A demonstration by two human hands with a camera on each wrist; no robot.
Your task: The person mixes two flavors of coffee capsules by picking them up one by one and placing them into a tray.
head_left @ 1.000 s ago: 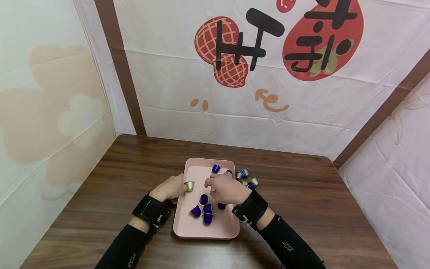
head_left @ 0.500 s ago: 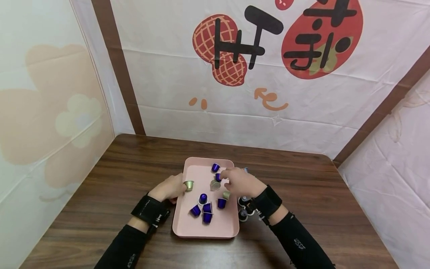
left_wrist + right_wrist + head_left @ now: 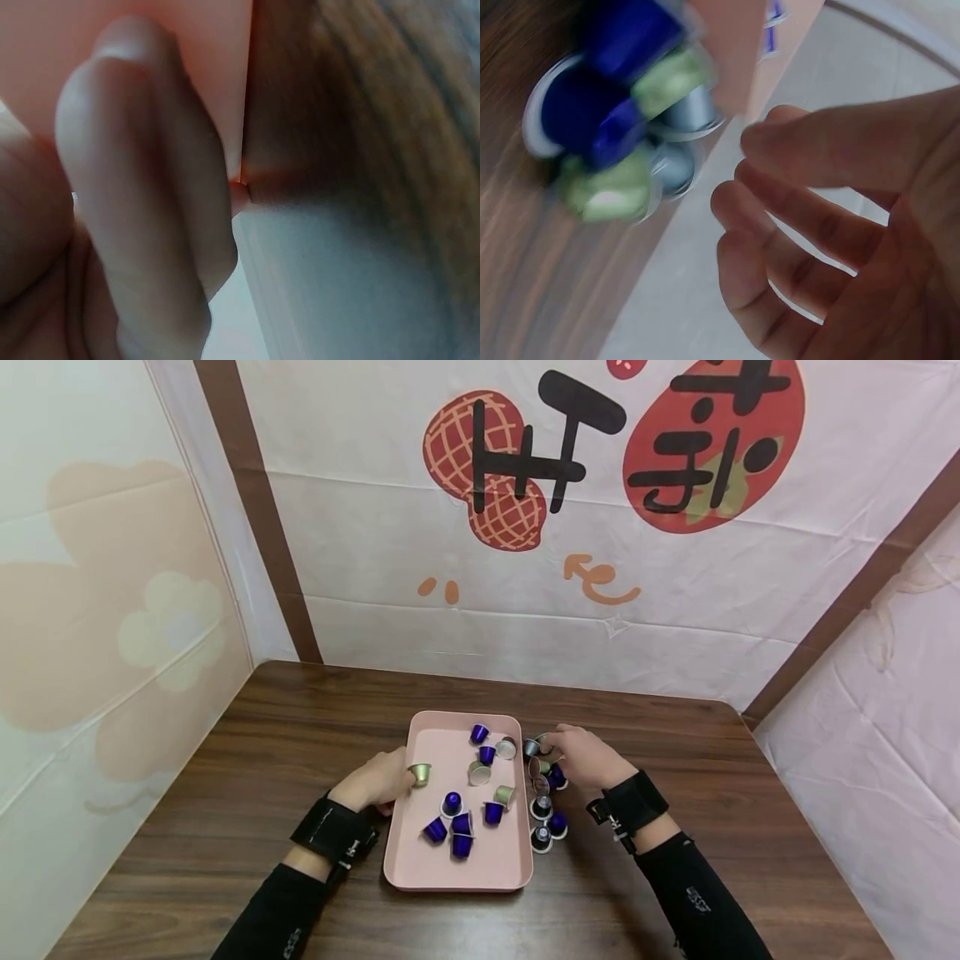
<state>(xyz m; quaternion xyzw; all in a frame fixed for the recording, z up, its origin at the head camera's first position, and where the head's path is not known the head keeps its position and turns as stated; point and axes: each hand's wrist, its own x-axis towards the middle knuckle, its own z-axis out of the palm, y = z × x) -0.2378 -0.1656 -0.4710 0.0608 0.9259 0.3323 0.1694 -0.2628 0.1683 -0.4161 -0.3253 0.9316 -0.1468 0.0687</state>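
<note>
Coffee capsules in blue, green and silver lie in a shallow pink tray. My left hand grips the tray's left rim with bent fingers. A gold-green capsule sits right at those fingertips; I cannot tell whether they hold it. In the left wrist view the curled left fingers cover part of the pink wall. My right hand hovers at the back of a row of capsules beside the tray. In the right wrist view thumb and fingers stand apart with nothing between them, near blurred green capsules and blue ones.
Outside the tray's right edge stand more capsules, including a black-and-silver one and a blue one. The wooden table reaches back to a white printed cloth. More cloth hangs at both sides.
My right hand has moved right, from over the tray to the capsules outside it. Blue, silver and green capsules it covered now show. My left hand and the tray stay put.
</note>
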